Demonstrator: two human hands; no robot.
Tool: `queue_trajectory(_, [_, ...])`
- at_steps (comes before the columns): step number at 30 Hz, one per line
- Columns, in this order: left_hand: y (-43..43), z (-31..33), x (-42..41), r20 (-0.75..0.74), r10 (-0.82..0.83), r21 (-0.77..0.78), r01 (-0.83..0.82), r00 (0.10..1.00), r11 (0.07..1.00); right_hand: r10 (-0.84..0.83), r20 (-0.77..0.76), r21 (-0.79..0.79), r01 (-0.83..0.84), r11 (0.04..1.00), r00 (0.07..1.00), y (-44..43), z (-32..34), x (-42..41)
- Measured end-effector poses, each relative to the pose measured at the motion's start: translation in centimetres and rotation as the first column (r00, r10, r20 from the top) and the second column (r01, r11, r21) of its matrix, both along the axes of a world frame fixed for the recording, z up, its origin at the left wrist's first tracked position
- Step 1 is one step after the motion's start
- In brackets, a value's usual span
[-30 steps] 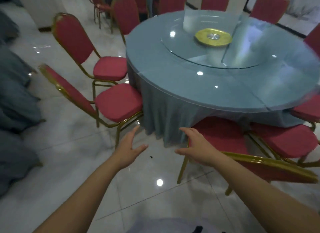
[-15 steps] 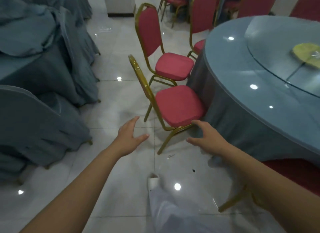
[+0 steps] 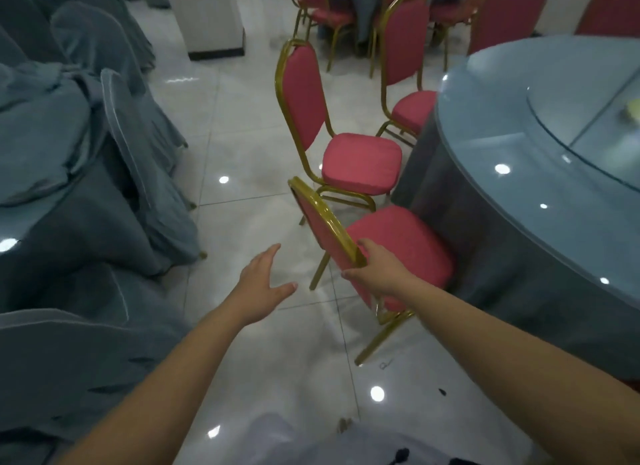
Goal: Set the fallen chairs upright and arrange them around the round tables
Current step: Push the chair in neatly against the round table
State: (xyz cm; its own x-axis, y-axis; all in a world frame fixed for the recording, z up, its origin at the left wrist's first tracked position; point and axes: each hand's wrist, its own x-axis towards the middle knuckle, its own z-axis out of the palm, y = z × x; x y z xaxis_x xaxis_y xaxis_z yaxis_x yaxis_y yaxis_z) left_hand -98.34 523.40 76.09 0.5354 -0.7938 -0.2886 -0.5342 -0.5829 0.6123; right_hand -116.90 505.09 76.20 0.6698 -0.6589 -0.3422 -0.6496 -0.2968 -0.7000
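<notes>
A red chair with a gold frame (image 3: 398, 243) stands upright beside the round table (image 3: 502, 194), which has a grey-blue cloth and a glass top. My right hand (image 3: 375, 274) grips the top edge of this chair's backrest. My left hand (image 3: 263, 284) hovers open over the floor, to the left of the chair and apart from it. A second red chair (image 3: 360, 163) stands upright just beyond, and a third (image 3: 408, 80) sits further along the table's edge.
Chairs draped in grey-blue covers (image 3: 86, 194) crowd the left side. A white pillar base (image 3: 213, 17) stands at the back, with more red chairs (image 3: 325, 14) behind it. Glossy tile floor (image 3: 242, 153) runs between the covered chairs and the table.
My view has swung left along the table. My right hand reached forward and took hold of the near chair's backrest. My left hand stayed open beside it.
</notes>
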Motion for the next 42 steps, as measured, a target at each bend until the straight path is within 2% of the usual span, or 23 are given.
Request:
queue_trajectory(3, [-2.5, -1.1, 5.5, 0.002, -0.1, 0.022, 0.1, 0.995, 0.995, -0.134, -0.02, -0.038, 0.134, 0.99, 0.991, 0.1, -0.8, 4.1])
queue_trajectory(6, [-6.0, -1.6, 10.2, -0.011, -0.252, 0.013, 0.252, 0.968, 0.968, -0.287, -0.107, -0.094, 0.278, 0.956, 0.952, 0.4, -1.4, 6.0])
queue_trajectory(10, [-9.6, -1.1, 14.4, -0.022, -0.424, -0.022, 0.423, 0.905, 0.906, -0.421, -0.225, -0.133, 0.401, 0.906, 0.879, 1.8, -0.9, 6.5])
queue_trajectory(14, [-12.4, -0.5, 16.3, 0.032, -0.572, -0.1, 0.572, 0.82, 0.814, -0.531, -0.352, -0.182, 0.5, 0.846, 0.77, 4.6, -0.1, 6.1])
queue_trajectory(16, [-13.8, -0.6, 16.3, 0.074, -0.626, -0.066, 0.63, 0.776, 0.773, -0.58, -0.374, -0.172, 0.561, 0.81, 0.724, 6.5, 0.1, 5.6])
queue_trajectory(19, [-14.5, -1.5, 15.6, 0.07, -0.743, 0.076, 0.739, 0.666, 0.669, -0.606, -0.417, -0.157, 0.602, 0.782, 0.678, 10.3, 0.0, 4.9])
queue_trajectory(22, [-12.7, -2.6, 13.9, -0.048, -0.861, 0.102, 0.86, 0.506, 0.5, -0.643, -0.406, -0.131, 0.655, 0.744, 0.649, 14.3, -0.5, 3.7])
queue_trajectory(23, [-11.8, -2.9, 13.2, -0.037, -0.878, 0.104, 0.876, 0.477, 0.471, -0.657, -0.402, -0.128, 0.671, 0.73, 0.638, 15.4, -0.4, 3.0])
queue_trajectory(27, [-9.2, -3.4, 9.5, 0.061, -0.902, 0.085, 0.898, 0.428, 0.431, -0.717, -0.371, -0.114, 0.738, 0.665, 0.59, 18.6, 0.5, -0.4])
queue_trajectory(37, [-11.1, -4.2, -1.0, 0.077, -0.953, 0.078, 0.951, 0.293, 0.298, -0.83, -0.404, -0.261, 0.821, 0.508, 0.386, 20.4, 0.2, -8.7])
queue_trajectory(39, [-12.6, -4.1, -2.9, 0.068, -0.96, 0.096, 0.955, 0.273, 0.279, -0.84, -0.384, -0.265, 0.826, 0.498, 0.383, 19.2, 0.1, -10.3])
queue_trajectory(42, [-15.3, -3.7, -4.8, 0.07, -0.963, 0.134, 0.954, 0.26, 0.267, -0.831, -0.355, -0.213, 0.829, 0.518, 0.428, 16.5, 0.2, -12.3])
